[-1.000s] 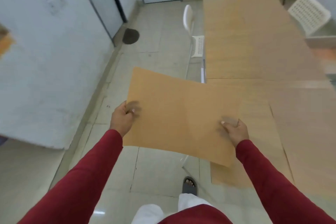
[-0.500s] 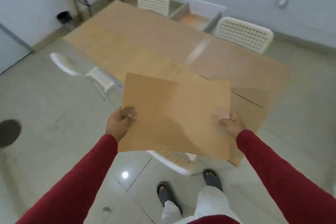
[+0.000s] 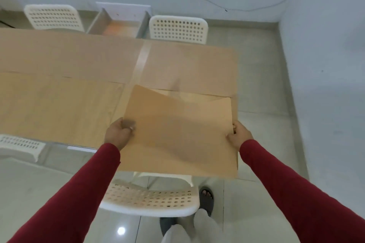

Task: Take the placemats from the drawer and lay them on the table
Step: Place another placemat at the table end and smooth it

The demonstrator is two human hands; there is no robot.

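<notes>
Two hands are seen gripping one tan placemat [image 3: 177, 134] by its side edges, above the near right corner of the table [image 3: 59, 108]. The left hand [image 3: 118, 134] is pinched on the left edge, thumb on top and the other fingers hidden beneath the sheet; that thumb is blurred. The right hand [image 3: 238, 134] is clamped on the right edge, its fingers curled round it. The placemat's near edge is held out past the table edge, over the white perforated chair [image 3: 150, 199] pushed under it, and most of that chair's seat is concealed. Whether the sheet touches the tabletop cannot be told.

Further tan mats [image 3: 187, 65] are laid flat on the table, their colour so close to the tabletop that their outlines are hard to trace; a pale strip is left between two of them. The table's left part is cut off by the frame.

Beyond the far edge, an open drawer [image 3: 120, 23] is seen between two white chairs [image 3: 177, 28]; its floor shows an orange tint, and any contents cannot be made out. Bare tiled floor [image 3: 262, 89] is left to the right of the table, up to the wall.
</notes>
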